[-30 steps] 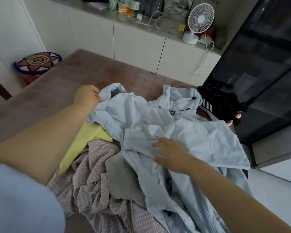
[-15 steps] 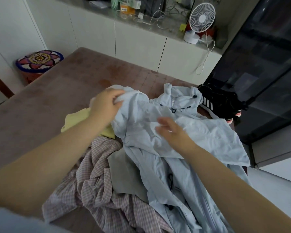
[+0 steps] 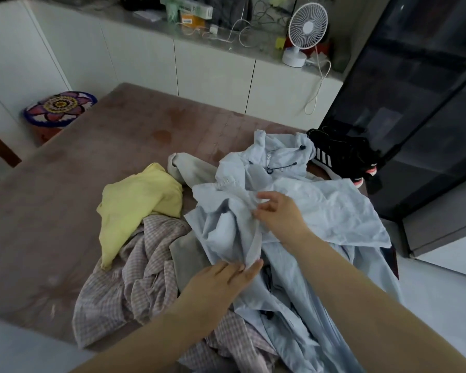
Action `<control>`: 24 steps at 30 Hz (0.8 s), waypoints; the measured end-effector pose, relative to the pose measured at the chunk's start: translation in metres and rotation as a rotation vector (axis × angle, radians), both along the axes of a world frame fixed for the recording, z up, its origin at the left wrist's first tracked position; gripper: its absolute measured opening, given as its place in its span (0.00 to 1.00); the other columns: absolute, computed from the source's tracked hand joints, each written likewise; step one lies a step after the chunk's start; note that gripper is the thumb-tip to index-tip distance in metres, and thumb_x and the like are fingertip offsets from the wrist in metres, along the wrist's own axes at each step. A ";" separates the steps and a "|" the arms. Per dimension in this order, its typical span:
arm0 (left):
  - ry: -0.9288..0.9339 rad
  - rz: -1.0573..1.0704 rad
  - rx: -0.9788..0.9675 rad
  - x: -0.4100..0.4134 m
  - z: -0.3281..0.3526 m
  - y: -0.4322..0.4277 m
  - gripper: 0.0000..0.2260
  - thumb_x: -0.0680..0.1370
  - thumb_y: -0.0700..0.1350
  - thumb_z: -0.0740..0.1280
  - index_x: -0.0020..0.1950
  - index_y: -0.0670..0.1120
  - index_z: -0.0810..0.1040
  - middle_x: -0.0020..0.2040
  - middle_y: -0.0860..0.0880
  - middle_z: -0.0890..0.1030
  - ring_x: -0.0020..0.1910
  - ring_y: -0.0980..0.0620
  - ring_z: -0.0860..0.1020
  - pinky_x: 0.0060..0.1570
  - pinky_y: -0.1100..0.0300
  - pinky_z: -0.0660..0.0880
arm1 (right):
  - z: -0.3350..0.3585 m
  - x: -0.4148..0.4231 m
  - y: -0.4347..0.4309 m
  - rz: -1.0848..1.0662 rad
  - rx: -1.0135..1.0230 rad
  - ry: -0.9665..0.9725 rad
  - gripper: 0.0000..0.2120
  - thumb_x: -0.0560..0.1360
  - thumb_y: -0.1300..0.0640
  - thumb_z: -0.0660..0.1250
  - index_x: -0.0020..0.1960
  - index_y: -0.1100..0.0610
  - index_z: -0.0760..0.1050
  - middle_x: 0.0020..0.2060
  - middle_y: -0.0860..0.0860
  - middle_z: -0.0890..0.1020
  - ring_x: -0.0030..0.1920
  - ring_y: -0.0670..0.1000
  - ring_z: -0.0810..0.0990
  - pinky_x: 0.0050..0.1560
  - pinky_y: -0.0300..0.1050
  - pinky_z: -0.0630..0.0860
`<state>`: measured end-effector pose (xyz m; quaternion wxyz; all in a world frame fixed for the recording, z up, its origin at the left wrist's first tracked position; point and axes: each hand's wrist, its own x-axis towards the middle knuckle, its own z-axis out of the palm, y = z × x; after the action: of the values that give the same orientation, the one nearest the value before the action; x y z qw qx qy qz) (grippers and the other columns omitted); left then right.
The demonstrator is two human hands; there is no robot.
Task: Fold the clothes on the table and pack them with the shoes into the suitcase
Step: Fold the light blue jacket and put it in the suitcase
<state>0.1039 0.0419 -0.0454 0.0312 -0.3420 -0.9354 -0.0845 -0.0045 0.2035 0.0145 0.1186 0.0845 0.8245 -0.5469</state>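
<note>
A crumpled yellow garment (image 3: 140, 200) lies at the left of the pile. A pink checked shirt (image 3: 135, 278) lies in front of it. A flat grey garment (image 3: 186, 249) sits between that shirt and the thin light blue hooded jacket (image 3: 320, 205), partly covered by both. A pair of black trainers with white stripes (image 3: 342, 157) stands at the far right table edge, just beside the jacket hood. The right hand (image 3: 280, 214) pinches a jacket fold between thumb and forefinger. The left hand (image 3: 218, 286) reaches with straight, closed fingers to the lower end of that fold. The pile rests on a brown-pink table top (image 3: 65, 184). Behind stand white cabinets (image 3: 213, 71), a white desk fan (image 3: 304, 30), a round flower-patterned stool (image 3: 59, 109) and a dark glass-fronted unit (image 3: 414, 103). Count: four garments, two trainers, one fan, one stool.
</note>
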 end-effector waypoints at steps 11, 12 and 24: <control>0.074 0.269 0.353 -0.073 0.026 -0.052 0.18 0.77 0.46 0.55 0.66 0.44 0.68 0.54 0.44 0.79 0.49 0.45 0.77 0.46 0.55 0.73 | 0.018 0.069 0.148 -0.258 0.451 0.091 0.21 0.73 0.58 0.69 0.62 0.57 0.66 0.37 0.54 0.82 0.36 0.52 0.78 0.35 0.43 0.71; 0.066 0.307 0.350 -0.091 0.029 -0.054 0.17 0.77 0.45 0.57 0.65 0.42 0.70 0.53 0.43 0.79 0.48 0.42 0.77 0.45 0.53 0.74 | 0.015 0.069 0.158 -0.269 0.538 0.068 0.19 0.73 0.56 0.69 0.62 0.58 0.67 0.38 0.54 0.82 0.36 0.52 0.78 0.35 0.45 0.70; -0.583 0.729 0.268 -0.208 -0.011 -0.015 0.15 0.79 0.49 0.60 0.57 0.39 0.75 0.53 0.39 0.78 0.49 0.41 0.75 0.46 0.53 0.68 | -0.024 -0.018 0.141 -0.317 0.417 -0.239 0.33 0.76 0.46 0.63 0.72 0.63 0.56 0.63 0.62 0.72 0.61 0.61 0.73 0.58 0.50 0.70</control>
<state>-0.1046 0.0273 -0.0563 -0.1606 0.0529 -0.9450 -0.2800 -0.0229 0.3443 -0.0091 0.1082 0.2987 0.8758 -0.3633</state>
